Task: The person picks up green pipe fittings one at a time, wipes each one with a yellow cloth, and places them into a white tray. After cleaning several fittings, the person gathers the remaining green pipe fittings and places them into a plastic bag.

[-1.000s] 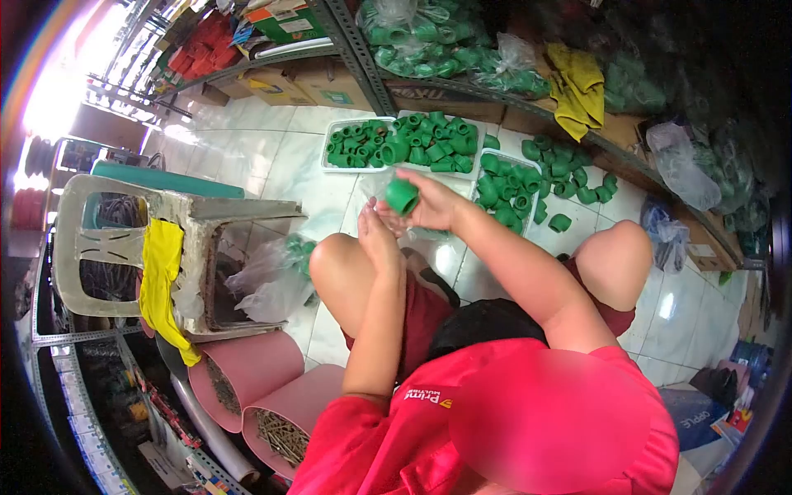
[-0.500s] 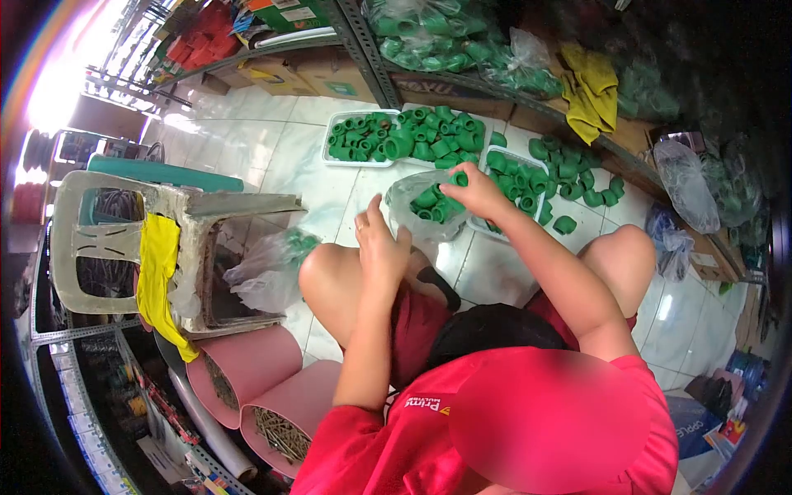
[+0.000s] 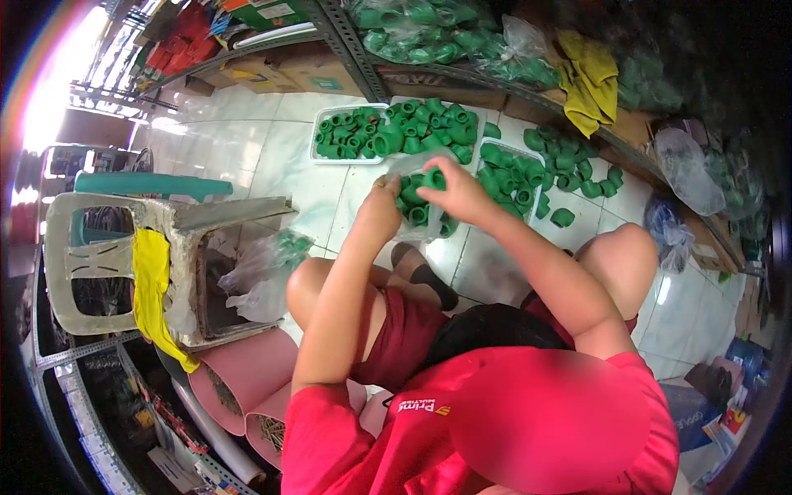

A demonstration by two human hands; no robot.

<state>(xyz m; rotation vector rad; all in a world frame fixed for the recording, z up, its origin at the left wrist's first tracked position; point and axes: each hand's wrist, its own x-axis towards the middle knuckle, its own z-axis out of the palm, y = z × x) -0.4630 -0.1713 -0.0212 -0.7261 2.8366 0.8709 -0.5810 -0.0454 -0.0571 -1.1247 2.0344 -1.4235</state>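
Between my two hands is a clear plastic bag (image 3: 417,163) with several green pipe fittings (image 3: 410,195) inside. My left hand (image 3: 379,210) is closed on the left edge of the bag's mouth. My right hand (image 3: 459,195) pinches one green pipe fitting (image 3: 434,176) between thumb and fingers, over the bag's opening. Just right of the bag, a white tray (image 3: 540,198) holds more green fittings. Behind the bag, another white tray (image 3: 334,161) and a heap of fittings (image 3: 437,124) sit on the tiled floor.
Loose green elbow fittings (image 3: 569,161) lie on the floor at the right. A worn plastic chair (image 3: 177,219) with a yellow cloth (image 3: 152,280) stands at left, beside pink containers (image 3: 247,367) of nails. A metal shelf (image 3: 342,49) with bagged fittings runs along the back.
My left hand has moved forward from beside the bag and closed on its edge. My right hand has carried the fitting slightly left, over the bag's opening.
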